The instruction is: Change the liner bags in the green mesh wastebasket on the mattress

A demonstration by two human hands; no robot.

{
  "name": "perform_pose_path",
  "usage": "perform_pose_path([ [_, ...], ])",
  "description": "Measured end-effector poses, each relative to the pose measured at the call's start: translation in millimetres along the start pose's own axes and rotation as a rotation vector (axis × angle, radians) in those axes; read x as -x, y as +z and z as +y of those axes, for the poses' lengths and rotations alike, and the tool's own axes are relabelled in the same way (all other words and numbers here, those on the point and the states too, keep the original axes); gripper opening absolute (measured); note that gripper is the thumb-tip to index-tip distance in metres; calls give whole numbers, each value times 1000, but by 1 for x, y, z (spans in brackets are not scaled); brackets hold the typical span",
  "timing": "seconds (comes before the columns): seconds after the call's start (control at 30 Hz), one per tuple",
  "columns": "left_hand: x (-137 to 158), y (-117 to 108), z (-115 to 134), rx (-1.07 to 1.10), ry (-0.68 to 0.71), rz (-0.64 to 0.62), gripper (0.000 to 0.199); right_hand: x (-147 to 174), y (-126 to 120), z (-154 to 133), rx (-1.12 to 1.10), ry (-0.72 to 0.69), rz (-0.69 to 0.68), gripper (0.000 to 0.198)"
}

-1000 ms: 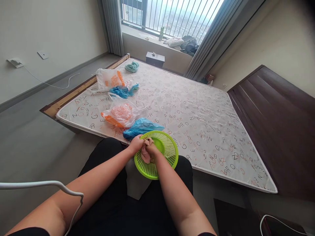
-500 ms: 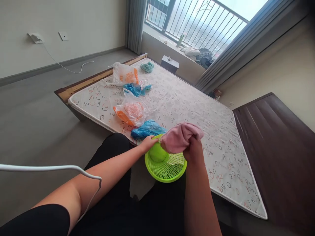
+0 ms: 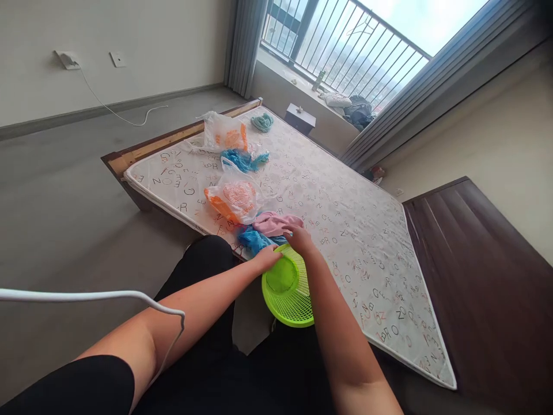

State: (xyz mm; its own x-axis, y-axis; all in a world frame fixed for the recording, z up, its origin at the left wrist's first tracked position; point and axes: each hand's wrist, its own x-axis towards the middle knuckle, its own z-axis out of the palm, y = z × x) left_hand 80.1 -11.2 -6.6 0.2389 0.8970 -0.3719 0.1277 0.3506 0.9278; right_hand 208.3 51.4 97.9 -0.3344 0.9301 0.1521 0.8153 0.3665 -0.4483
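Note:
My left hand (image 3: 268, 257) is closed around the rim of a bright green plastic basket (image 3: 287, 302), which is tilted so that I look into its mesh inside. A pink cloth (image 3: 276, 223) lies crumpled on a blue plastic bag (image 3: 254, 239) near the bed's edge. At the cloth's near side, just beyond the basket, is my right hand (image 3: 300, 239), its fingers apart and touching or almost touching the fabric. Beside the cloth sits a clear and orange plastic bag (image 3: 235, 196) with something pinkish in it.
The bare mattress (image 3: 337, 230) has a letter print. Farther along it lie another blue bag (image 3: 244, 160), a white and orange bag (image 3: 224, 132) and a coiled teal bundle (image 3: 262, 121). A dark headboard (image 3: 475, 276) stands at right. A white cable (image 3: 86, 295) crosses the lower left.
My right hand has moved forward and left, bringing the pink cloth from above the basket down onto the blue bag, and its fingers have opened. My left hand still holds the basket.

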Motion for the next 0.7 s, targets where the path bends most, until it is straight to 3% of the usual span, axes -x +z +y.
perform_pose_path([
  [0.13, 3, -1, 2, -19, 5, -2, 18, 60, -16, 12, -28, 68, 198, 32],
  [0.3, 8, 0, 8, -32, -7, -13, 21, 188, -35, 30, 136, 16, 367, 28],
  [0.4, 4, -7, 15, -83, 62, -82, 29, 273, -32, 40, 176, 43, 398, 30],
  [0.5, -6, -33, 30, -252, 208, -71, 34, 333, -23, 44, 137, 138, 376, 35],
  [0.57, -15, -63, 43, -343, 288, 81, 30, 351, -18, 44, 99, 217, 372, 37],
  [0.63, -25, -100, 57, -460, 356, 456, 28, 354, -15, 45, 85, 281, 391, 38],
  [0.7, -36, -141, 67, -548, 298, 805, 44, 349, -15, 47, 88, 313, 405, 39],
])
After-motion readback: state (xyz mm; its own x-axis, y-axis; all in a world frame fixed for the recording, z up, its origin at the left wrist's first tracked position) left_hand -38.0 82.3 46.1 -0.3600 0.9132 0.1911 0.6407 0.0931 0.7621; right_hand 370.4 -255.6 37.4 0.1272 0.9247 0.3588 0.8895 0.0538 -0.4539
